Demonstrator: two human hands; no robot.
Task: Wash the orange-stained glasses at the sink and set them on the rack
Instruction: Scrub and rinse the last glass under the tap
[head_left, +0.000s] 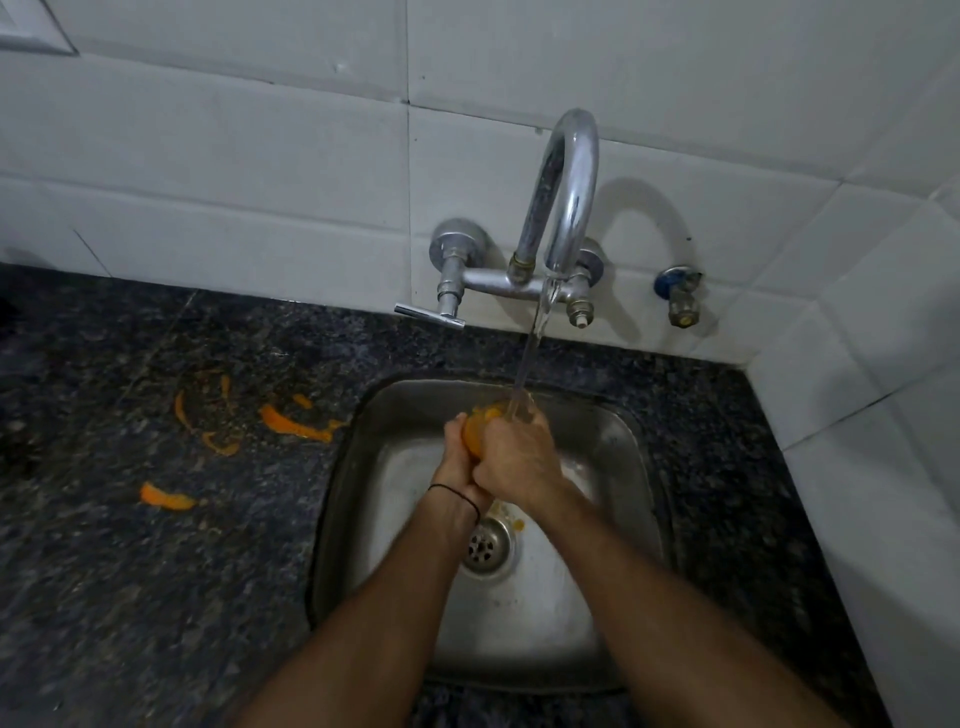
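You hold the glass (479, 428) over the sink (347, 457), left hand (458, 462) and right hand (519, 462) with fingers (511, 425) curled round it, right under the tap (569, 182) so the stream rinses the orange out.

Back wall (208, 156) was faced in large white tiles with thin grey joints; grout lines ran level. A second tiled wall (893, 364) met it at the right, forming a corner. A pale plate (31, 26) sat at the upper left, cut off by the edge of view. Counter (104, 597) was dark speckled stone, butted against both walls. Orange smears (296, 423) marked it left of centre. A chrome tap (566, 197) was wall-mounted, its lever (428, 315) pointing left. A blue-capped valve (680, 296) stood to its right. Light was dim; the spout cast a shadow (644, 228) on the tiles.
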